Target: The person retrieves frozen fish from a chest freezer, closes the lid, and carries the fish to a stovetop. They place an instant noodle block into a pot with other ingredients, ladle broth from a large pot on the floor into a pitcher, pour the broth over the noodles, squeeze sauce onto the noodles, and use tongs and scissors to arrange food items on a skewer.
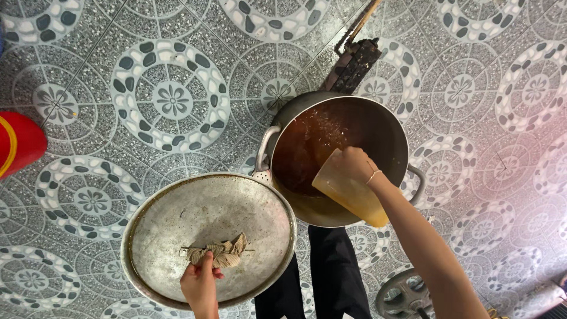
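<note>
My right hand (354,163) grips a translucent plastic jug (348,192) of amber liquid, tilted over the rim of a large metal pot (390,127) that holds dark brown liquid. My left hand (199,285) holds the cloth-wrapped handle (220,254) of a big round metal lid (177,224), which is turned up on its side to the left of the pot. The lid overlaps the pot's left edge. The pot's two loop handles show at left and right.
Patterned grey floor tiles (171,97) lie all around. A red container (19,145) sits at the left edge. A dark ridged object with a stick (354,62) lies behind the pot. My dark trouser legs (331,272) are below the pot, a small round stand (407,295) beside them.
</note>
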`<act>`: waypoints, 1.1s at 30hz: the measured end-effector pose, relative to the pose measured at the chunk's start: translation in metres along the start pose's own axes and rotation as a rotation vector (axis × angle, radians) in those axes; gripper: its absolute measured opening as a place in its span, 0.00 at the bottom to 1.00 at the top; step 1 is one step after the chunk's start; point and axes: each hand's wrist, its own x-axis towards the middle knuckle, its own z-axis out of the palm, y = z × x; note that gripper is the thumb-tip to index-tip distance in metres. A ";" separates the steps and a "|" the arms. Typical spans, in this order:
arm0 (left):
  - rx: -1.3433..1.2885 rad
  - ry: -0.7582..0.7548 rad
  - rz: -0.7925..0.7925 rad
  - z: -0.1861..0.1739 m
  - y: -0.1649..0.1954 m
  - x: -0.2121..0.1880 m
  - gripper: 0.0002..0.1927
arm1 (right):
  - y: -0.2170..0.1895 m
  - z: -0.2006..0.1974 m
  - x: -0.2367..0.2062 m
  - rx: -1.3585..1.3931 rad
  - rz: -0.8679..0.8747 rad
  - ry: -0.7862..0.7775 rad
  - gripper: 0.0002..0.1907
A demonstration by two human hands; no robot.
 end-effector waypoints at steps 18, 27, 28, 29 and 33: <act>0.035 0.014 -0.093 0.001 -0.001 0.030 0.14 | -0.081 0.037 0.121 -0.173 -0.002 0.360 0.33; 0.055 0.009 -0.077 -0.007 -0.024 0.029 0.14 | -0.065 0.052 0.108 0.266 -0.090 0.589 0.22; 0.064 0.010 -0.072 -0.008 -0.025 0.027 0.15 | -0.059 0.052 0.101 0.331 -0.076 0.569 0.22; 0.071 0.012 -0.066 -0.008 -0.027 0.024 0.16 | -0.052 0.051 0.092 0.397 -0.067 0.549 0.21; 0.029 -0.011 -0.088 -0.010 -0.030 0.013 0.15 | -0.032 0.055 0.043 0.680 -0.162 0.547 0.16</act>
